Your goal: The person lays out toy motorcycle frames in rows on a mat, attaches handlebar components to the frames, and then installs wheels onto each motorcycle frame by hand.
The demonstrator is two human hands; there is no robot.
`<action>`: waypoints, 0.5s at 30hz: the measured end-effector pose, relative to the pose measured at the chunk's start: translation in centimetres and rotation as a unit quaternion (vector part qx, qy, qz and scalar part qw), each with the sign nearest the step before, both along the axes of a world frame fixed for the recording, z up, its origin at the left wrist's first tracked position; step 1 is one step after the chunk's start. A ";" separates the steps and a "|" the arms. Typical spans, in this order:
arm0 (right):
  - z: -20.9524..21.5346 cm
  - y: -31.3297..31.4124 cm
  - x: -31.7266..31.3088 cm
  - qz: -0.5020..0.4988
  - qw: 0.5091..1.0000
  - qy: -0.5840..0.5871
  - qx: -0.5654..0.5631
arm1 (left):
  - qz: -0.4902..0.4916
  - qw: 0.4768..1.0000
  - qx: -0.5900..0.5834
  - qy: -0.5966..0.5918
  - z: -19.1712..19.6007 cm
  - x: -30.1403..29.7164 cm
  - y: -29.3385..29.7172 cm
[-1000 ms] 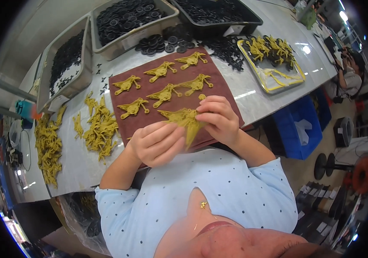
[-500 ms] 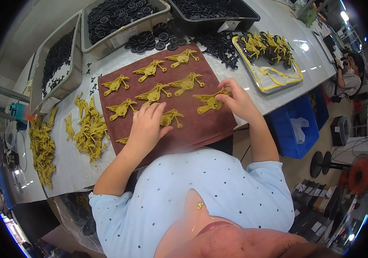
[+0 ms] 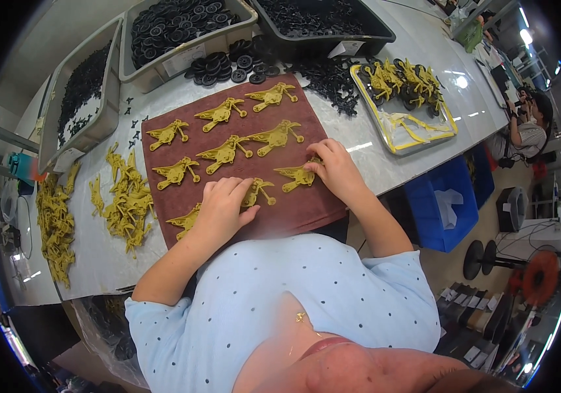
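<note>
Yellow-green plastic toy frame pieces point(image 3: 227, 153), each with a pointed end and a thin arm, lie in rows on a reddish-brown cloth point(image 3: 241, 118). At the cloth's right side, my right hand point(image 3: 337, 171) is closed in a pinch on the right end of one frame piece point(image 3: 293, 177), just at the cloth. My left hand point(image 3: 220, 208) rests low over the near row, thumb apart from the fingers. Its fingertips touch and partly cover another frame piece point(image 3: 261, 192). Beside that wrist, one more piece point(image 3: 186, 220) is partly hidden.
Loose yellow-green pieces point(image 3: 128, 203) are heaped left of the cloth. Behind it stand a grey bin point(image 3: 162, 69) of black wheels and a black bin point(image 3: 359, 47) of small black parts. A yellow-edged tray point(image 3: 418, 139) with assembled pieces sits right. Another person point(image 3: 529, 128) is at far right.
My right hand has brought its yellow-green piece down and toward me, onto the cloth's near row. My left hand has shifted nearer me, its fingertips now at a near-row piece. The view has shifted slightly.
</note>
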State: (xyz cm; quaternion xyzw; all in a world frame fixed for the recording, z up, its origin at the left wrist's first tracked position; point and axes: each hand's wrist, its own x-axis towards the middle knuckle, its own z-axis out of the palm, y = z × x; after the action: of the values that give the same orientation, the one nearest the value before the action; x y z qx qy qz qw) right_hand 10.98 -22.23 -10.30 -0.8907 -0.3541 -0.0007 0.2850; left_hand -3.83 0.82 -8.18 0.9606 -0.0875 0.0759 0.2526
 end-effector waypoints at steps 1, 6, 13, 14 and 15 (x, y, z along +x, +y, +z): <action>0.2 0.2 0.1 0.008 0.999 -0.017 0.029 | 0.002 1.000 0.001 0.000 0.0 0.0 0.0; 1.9 2.9 2.9 0.128 0.983 -0.127 0.025 | -0.028 0.997 0.067 0.007 0.8 0.1 -0.1; 1.9 4.8 6.1 0.241 0.959 -0.096 -0.111 | 0.070 0.983 0.130 -0.111 0.6 4.4 2.8; 2.3 4.5 6.2 0.239 0.959 -0.099 -0.111 | 0.066 0.984 0.132 -0.097 0.8 5.0 3.0; 2.7 4.2 6.2 0.231 0.957 -0.092 -0.150 | 0.067 0.984 0.133 -0.100 0.5 5.2 3.4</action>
State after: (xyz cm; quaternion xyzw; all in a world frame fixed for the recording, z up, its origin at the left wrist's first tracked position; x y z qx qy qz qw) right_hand 17.15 -18.00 -7.56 -0.8134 -0.5707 0.0363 0.1066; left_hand 1.40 4.21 -7.66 0.9769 -0.0567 0.1764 0.1068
